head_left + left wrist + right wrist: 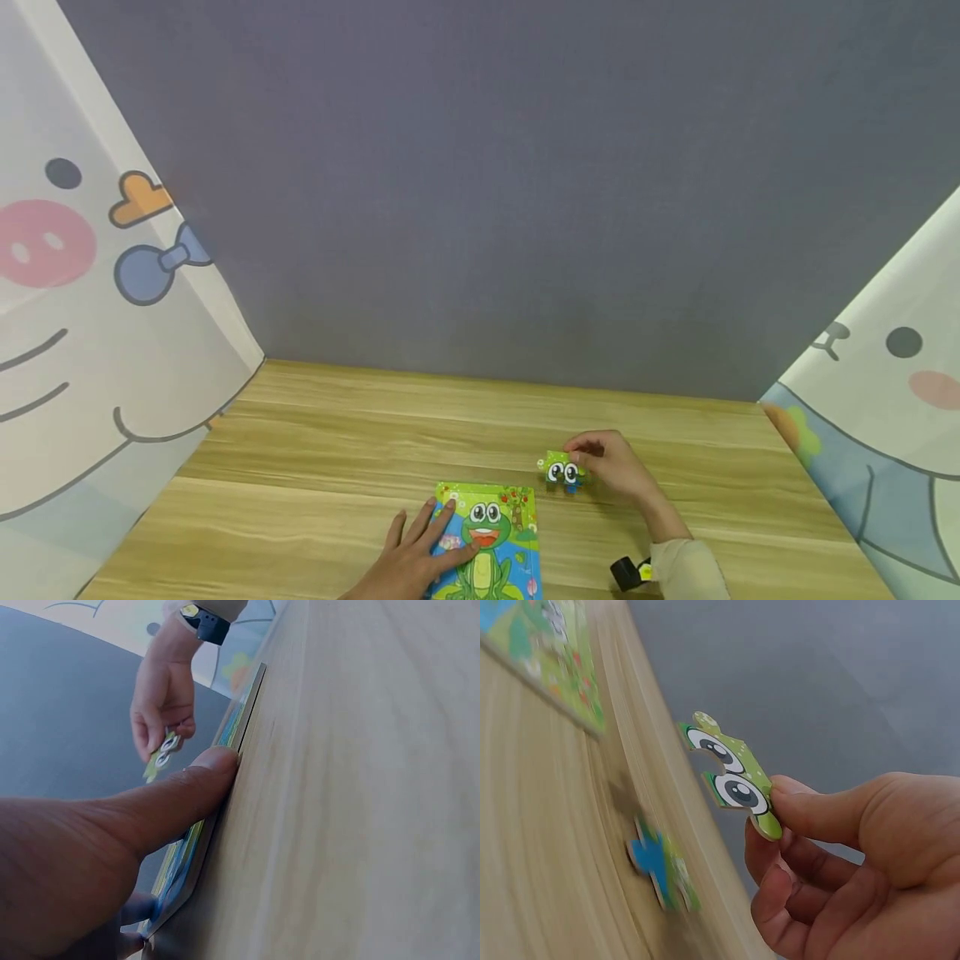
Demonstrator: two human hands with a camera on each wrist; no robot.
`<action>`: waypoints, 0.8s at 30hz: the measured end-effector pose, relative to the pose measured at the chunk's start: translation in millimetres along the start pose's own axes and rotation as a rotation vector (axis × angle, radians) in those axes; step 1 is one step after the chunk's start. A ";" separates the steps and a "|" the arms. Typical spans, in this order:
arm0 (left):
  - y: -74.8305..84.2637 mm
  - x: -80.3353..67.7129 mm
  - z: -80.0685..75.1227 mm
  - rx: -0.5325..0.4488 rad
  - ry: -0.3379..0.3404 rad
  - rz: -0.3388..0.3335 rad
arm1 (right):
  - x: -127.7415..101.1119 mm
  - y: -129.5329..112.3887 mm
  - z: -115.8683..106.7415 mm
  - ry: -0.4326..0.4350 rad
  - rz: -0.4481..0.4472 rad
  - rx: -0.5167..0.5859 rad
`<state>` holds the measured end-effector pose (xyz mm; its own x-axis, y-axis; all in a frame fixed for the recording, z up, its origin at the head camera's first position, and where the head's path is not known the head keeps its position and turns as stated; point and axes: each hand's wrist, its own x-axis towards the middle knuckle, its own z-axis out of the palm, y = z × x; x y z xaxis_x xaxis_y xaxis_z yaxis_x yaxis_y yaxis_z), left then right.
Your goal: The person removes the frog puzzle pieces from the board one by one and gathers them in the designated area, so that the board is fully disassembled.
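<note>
My right hand [615,467] pinches a jigsaw piece [739,776] between thumb and fingertips, raised above the table. Printed on this green piece are two big cartoon eyes, and it has rounded tabs. Beneath it in the right wrist view, a second jigsaw piece [662,862] in green and blue is on the wood, slightly blurred. My left hand [408,562] rests on a frog picture board [521,554], fingers spread over its left side. In the left wrist view, the thumb [202,776] lies along the board's near edge.
The wood-grain table [300,467] meets a grey back panel [480,208]. Cartoon-printed cloths flank it on the left [90,350] and right [885,400]. A black device on a strap [626,573] sits by the right sleeve [686,571].
</note>
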<state>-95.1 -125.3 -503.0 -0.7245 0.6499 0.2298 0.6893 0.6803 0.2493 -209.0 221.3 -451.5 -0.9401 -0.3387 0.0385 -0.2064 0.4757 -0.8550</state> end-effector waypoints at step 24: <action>1.8 -1.1 -2.0 0.004 0.003 0.005 | -28.8 45.3 -42.5 0.046 0.139 -0.089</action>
<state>-93.0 -125.4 -500.9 -0.7210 0.6523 0.2339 0.6930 0.6784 0.2441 -202.8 287.1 -469.3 -0.9723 -0.2280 -0.0510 -0.0952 0.5859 -0.8048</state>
